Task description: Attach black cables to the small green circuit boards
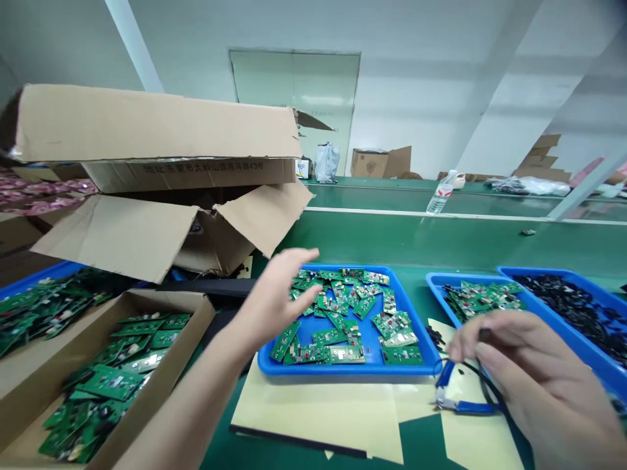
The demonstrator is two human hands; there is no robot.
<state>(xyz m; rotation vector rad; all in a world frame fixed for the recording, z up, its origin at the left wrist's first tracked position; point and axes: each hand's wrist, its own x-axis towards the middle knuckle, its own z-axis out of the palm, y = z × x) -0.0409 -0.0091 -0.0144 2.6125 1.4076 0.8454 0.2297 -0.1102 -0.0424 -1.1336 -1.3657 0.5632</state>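
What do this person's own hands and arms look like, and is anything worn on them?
The left hand and right hand are bare: no gloves, and no ring or watch shows. The left forearm is bare too, with no sleeve in view.

The person's left hand (274, 303) and right hand (543, 391) are bare, with long, slender fingers (298, 258) and smooth, unmarked backs. The fingernails look short, though their fine detail is too soft to make out. The left forearm (196, 405) is bare as well, narrowing evenly to the wrist and running uncovered to the lower edge of the head view, with nothing worn on it.
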